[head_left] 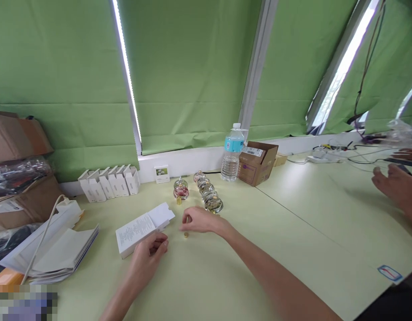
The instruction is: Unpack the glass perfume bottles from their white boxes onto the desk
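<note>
My left hand [148,255] rests on the pale green table [293,232], fingers curled against the near edge of a white carton [140,227] whose end flap stands open. My right hand [198,220] is further out, fingers bent in a loose pinch over the table. A tiny gold cap [186,234] lies just below its fingertips. Behind it stands a pink glass perfume bottle [181,189] and a row of several clear glass bottles [208,192].
Several white boxes [108,183] line the window sill wall. A water bottle [231,154] and a brown cardboard box [257,162] stand at the back. Flat white cartons [63,254] lie left. Another person's hands [396,185] and cables [339,156] are at right.
</note>
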The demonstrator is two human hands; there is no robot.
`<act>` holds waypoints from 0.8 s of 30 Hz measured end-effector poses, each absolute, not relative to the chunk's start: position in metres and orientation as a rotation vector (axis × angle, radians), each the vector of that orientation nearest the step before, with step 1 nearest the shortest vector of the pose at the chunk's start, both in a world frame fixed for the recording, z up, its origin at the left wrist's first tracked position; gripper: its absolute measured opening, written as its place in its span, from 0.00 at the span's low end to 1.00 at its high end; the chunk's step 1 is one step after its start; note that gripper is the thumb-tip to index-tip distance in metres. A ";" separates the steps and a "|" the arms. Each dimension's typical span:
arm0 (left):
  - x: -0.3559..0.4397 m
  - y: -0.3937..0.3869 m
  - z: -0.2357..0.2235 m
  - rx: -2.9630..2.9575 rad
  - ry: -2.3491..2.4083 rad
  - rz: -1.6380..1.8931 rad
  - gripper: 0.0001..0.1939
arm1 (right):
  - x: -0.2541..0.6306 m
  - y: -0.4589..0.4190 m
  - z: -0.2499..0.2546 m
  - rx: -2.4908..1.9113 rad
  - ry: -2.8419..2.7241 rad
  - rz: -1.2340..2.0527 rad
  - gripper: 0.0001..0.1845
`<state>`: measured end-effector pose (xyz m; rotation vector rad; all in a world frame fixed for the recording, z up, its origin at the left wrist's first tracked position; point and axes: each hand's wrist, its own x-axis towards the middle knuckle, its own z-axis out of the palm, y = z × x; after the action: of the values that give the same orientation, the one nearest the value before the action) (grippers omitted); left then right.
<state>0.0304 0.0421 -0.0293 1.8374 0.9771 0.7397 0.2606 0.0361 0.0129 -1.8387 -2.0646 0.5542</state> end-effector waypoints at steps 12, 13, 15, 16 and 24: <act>0.029 0.044 -0.034 1.826 0.960 0.739 0.16 | 0.259 0.058 -0.010 -1.932 -1.784 0.386 0.19; 0.029 0.044 -0.034 1.827 0.956 0.742 0.16 | 0.260 0.061 -0.012 -1.933 -1.735 0.355 0.22; 0.030 0.044 -0.033 1.829 0.952 0.750 0.16 | 0.263 0.064 -0.015 -1.918 -1.671 0.332 0.25; 0.030 0.044 -0.033 1.831 0.952 0.753 0.16 | 0.264 0.065 -0.017 -1.908 -1.652 0.334 0.25; 0.030 0.037 -0.026 1.888 1.000 0.780 0.15 | 0.265 0.064 -0.023 -1.807 -1.603 0.367 0.12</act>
<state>0.0303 0.0368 -0.0261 1.8883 0.9997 0.7802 0.2650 0.0636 -0.0225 -1.8070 -1.6031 0.3671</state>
